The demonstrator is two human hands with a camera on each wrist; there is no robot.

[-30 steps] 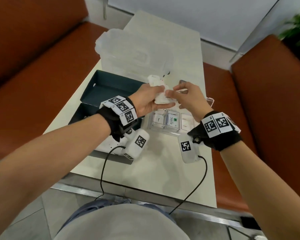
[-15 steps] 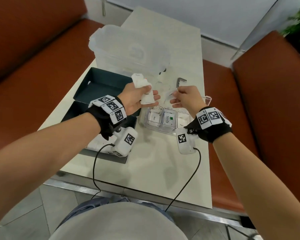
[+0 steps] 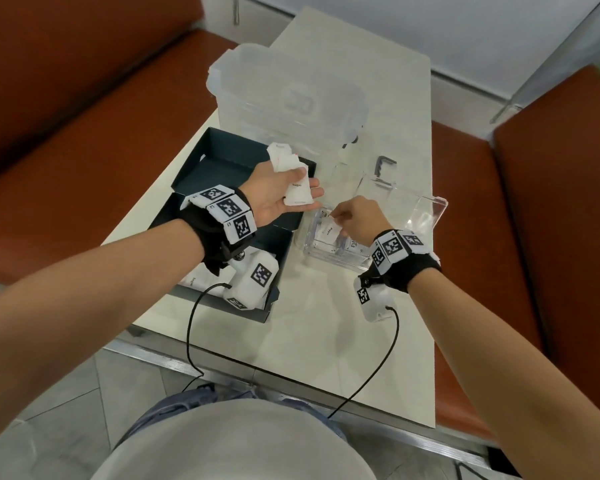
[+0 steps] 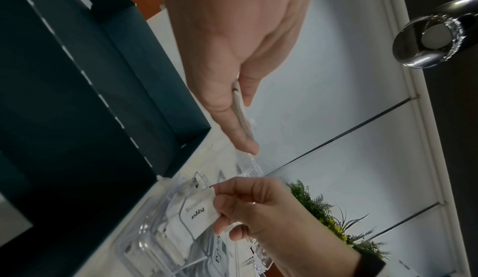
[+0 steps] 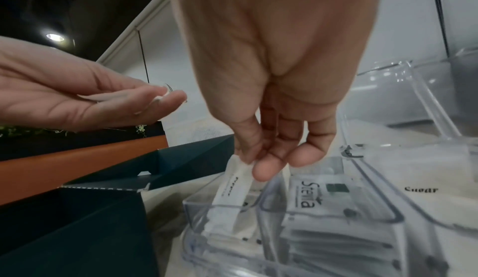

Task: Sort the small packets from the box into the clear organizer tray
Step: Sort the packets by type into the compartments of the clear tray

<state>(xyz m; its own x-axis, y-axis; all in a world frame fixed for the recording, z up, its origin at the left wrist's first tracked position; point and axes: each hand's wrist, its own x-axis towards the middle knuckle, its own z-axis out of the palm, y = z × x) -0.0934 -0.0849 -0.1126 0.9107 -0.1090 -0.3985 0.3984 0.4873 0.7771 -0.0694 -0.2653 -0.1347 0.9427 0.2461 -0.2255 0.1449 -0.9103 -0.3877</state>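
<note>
**Hands split the packets over the clear tray**

Right hand [image 3: 355, 221] pinches one small white paper pepper packet [image 5: 234, 181] between thumb and fingertips, its lower end dipping into the leftmost compartment of the clear hard-plastic organizer tray [image 3: 426, 216]. Left hand [image 3: 278, 192] lies palm up just beside it, thumb pressing a loose sheaf of white sugar packets [image 3: 293, 181] against the straight fingers.

That tray stands on the pale, matte worktop [image 3: 326, 323] towards its right edge, touching or nearly touching the dark teal cardboard box [image 3: 219, 161], whose flaps stand open near the left edge. More white packets lie inside the box under the left wrist. Behind both, a frosted translucent plastic tub [image 3: 288, 95] sits upside down or lidded; I cannot tell which.

Only the right wrist view reads the tray's contents: flat packets printed "Stevia" [image 5: 320, 197] stacked in the middle compartment, and one marked "Sugar" to their right. The left wrist view shows the sheaf edge-on, thin and slightly bent.
</note>
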